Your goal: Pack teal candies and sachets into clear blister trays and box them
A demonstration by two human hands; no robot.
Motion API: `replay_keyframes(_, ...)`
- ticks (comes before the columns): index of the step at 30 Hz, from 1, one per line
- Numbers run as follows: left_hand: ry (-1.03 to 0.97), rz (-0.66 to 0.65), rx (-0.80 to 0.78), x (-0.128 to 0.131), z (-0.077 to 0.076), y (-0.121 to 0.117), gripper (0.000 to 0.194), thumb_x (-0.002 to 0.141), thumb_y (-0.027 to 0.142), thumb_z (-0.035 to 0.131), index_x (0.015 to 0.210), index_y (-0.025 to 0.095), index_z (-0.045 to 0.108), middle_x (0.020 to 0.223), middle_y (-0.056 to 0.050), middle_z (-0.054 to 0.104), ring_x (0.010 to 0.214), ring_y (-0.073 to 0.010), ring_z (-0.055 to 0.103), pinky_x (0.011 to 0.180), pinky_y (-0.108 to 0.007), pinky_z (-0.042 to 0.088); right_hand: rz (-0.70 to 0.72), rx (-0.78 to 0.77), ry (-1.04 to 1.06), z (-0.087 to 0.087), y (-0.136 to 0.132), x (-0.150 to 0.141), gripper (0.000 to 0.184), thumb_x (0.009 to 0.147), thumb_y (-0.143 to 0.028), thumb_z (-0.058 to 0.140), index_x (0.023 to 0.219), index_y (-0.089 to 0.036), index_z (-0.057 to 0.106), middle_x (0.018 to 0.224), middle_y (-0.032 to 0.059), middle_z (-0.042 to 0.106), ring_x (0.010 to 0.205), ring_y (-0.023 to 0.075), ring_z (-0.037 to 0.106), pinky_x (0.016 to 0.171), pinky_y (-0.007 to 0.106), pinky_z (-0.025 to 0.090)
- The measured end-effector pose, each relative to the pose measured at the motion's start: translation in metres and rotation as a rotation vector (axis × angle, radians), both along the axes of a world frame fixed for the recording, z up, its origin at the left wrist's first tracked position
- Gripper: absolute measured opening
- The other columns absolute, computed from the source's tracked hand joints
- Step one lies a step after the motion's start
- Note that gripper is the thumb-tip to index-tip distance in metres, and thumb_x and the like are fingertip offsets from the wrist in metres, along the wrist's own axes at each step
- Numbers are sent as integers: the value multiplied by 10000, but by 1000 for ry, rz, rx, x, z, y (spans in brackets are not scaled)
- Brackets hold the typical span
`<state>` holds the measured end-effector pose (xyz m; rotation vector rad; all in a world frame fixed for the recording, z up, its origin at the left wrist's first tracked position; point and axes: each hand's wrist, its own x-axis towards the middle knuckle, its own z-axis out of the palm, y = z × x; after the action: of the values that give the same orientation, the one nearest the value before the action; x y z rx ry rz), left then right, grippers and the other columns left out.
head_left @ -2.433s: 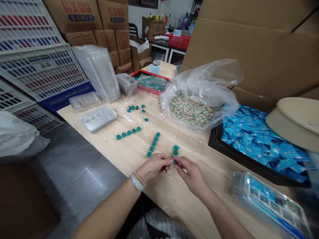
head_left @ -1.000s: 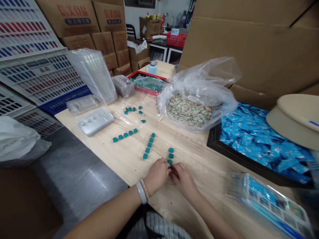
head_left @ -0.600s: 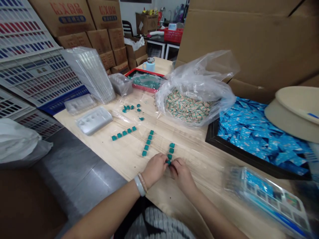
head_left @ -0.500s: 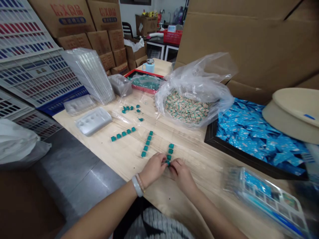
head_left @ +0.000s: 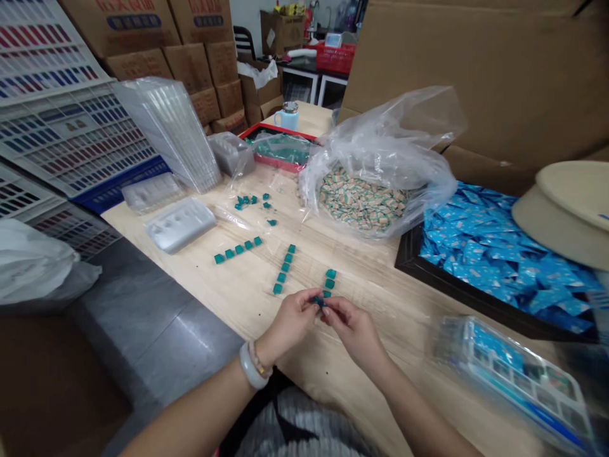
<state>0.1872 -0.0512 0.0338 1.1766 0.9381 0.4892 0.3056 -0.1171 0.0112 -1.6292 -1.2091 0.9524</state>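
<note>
Between their fingertips, my left hand (head_left: 295, 317) and my right hand (head_left: 351, 324) pinch one small dark green piece (head_left: 318, 301), partly covered by the fingers. Just beyond them, a short row of green square pieces (head_left: 330, 284) lies on the wood. To the left runs a second row of green pieces (head_left: 284, 268), and farther left a slanted third row (head_left: 238, 249). Several loose green pieces (head_left: 246, 200) are scattered farther back. A pale bangle and a beaded bracelet circle my left wrist.
An open plastic bag (head_left: 366, 203) of small printed packets stands behind the rows. At right are a dark tray (head_left: 409, 251) of blue sachets and a clear compartment box (head_left: 528, 374). Clear plastic trays (head_left: 181, 225) lie at left; a red-rimmed tray (head_left: 280, 166) and a blue mug (head_left: 288, 118) stand behind.
Both hands have lifted slightly with the green piece, which was at the near end of the short row. The head view has shifted a little.
</note>
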Motion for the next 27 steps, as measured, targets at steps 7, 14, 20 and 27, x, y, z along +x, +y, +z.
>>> replay_keyframes(7, 66, -71, 190, 1, 0, -2, 337, 649, 82, 474, 950, 115, 621, 949, -78, 646, 866, -171, 587, 805, -287, 447, -48, -52, -110, 0, 0, 1, 83, 737, -247, 465, 723, -186, 520, 603, 7, 584, 545, 130, 561, 521, 234, 456)
replay_keyframes(14, -77, 11, -246, 3, 5, 1, 166, 612, 111, 549, 756, 99, 632, 751, -55, 651, 662, -118, 594, 677, -249, 473, -81, 90, -152, 15, -1, 0, 151, 793, -281, 434, 836, -175, 532, 647, 3, 540, 573, 113, 525, 551, 238, 452)
replay_keyframes(20, -70, -75, -342, 3, 2, -3, 142, 655, 223, 558, 743, 114, 580, 558, -7, 588, 485, -81, 544, 511, -202, 435, 89, 212, -205, 16, -12, 7, 173, 799, -245, 464, 938, -209, 560, 837, 46, 546, 766, 145, 535, 686, 289, 458)
replay_keyframes(27, 230, -217, 423, -27, -27, 9, 215, 680, 168, 505, 860, 136, 617, 825, -63, 622, 749, -153, 557, 695, -263, 428, 142, 66, -546, 1, -18, 3, 124, 784, -137, 443, 838, -168, 551, 816, 73, 539, 751, 170, 532, 663, 298, 466)
